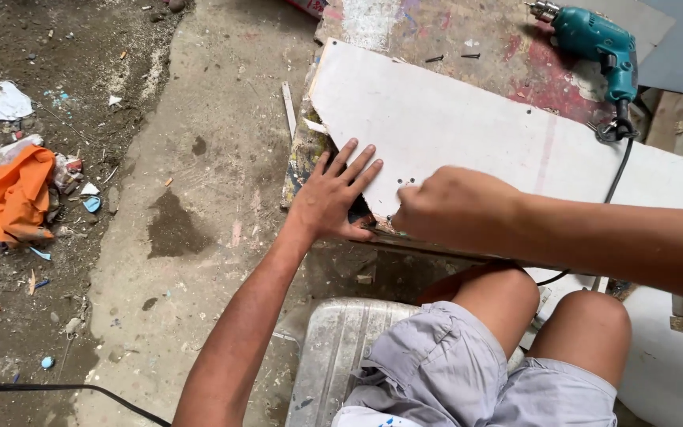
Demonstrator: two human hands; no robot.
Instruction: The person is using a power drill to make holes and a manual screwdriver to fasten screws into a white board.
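Observation:
A white board with a slanted cut edge and small drilled holes lies on a paint-stained work surface. My left hand lies flat with fingers spread on the board's near-left corner. My right hand is closed into a fist at the board's near edge, just right of the left hand; whatever it grips is hidden under the fingers. I sit on a pale container, knees below the board.
A teal electric drill lies at the back right, its black cord running across the board. Two dark screws lie on the stained surface. Orange cloth and litter lie on the dirt at left. A black cable crosses the lower left.

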